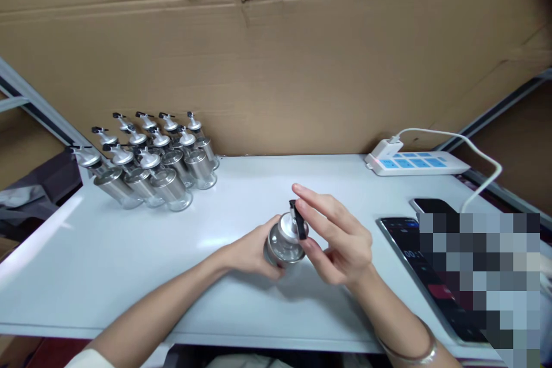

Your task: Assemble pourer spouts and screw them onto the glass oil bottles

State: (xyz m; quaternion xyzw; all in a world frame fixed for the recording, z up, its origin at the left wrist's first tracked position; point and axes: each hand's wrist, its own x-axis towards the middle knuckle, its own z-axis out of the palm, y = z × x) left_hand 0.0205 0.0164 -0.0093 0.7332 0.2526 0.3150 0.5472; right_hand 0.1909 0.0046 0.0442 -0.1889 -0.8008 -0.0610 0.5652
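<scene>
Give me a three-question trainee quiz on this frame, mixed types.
1. True or false: the left hand holds the steel bottle at its body.
2. Which part do the right hand fingers touch? A) black spout tip B) power strip C) phone
3. Fill in: the group of finished bottles stands at the table's far ____ corner.

Key: 1 true; 2 A; 3 left.
</scene>
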